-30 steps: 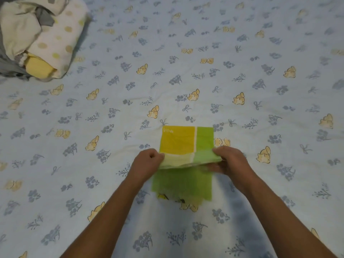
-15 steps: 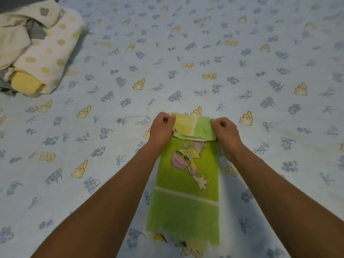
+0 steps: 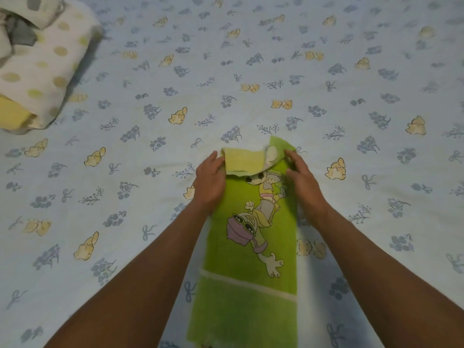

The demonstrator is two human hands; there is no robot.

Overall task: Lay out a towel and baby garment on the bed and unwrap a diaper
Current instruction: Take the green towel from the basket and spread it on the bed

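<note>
Here a green towel point(image 3: 247, 249) lies lengthwise on the bed point(image 3: 251, 79), running from the bottom edge of the view up to the middle, between the person's two forearms. Its printed side faces up: a cartoon figure in sunglasses with a soccer ball, printed upside down from this viewpoint, and a pale stripe crossing the cloth lower down. The far end of the towel is still folded back over itself, showing a paler yellow-green underside, and one green corner sticks up at the far right. The left hand point(image 3: 210, 182) sits on the towel's left edge, palm down, with its fingers closed on the left end of the folded flap. The right hand point(image 3: 302, 178) sits on the right edge, its fingers point(image 3: 292, 159) curled over the fold near the raised corner; how tightly they pinch the cloth I cannot tell. Both hands touch the towel at the fold line, level with each other. The bed sheet is light blue with small blue flowers, bows and yellow animal shapes. At the far left corner, well apart from the towel, a pile of folded cloths point(image 3: 42, 61) rests on the bed: a white piece with yellow-green dots on top, something yellow underneath, and grey fabric at the back.
</note>
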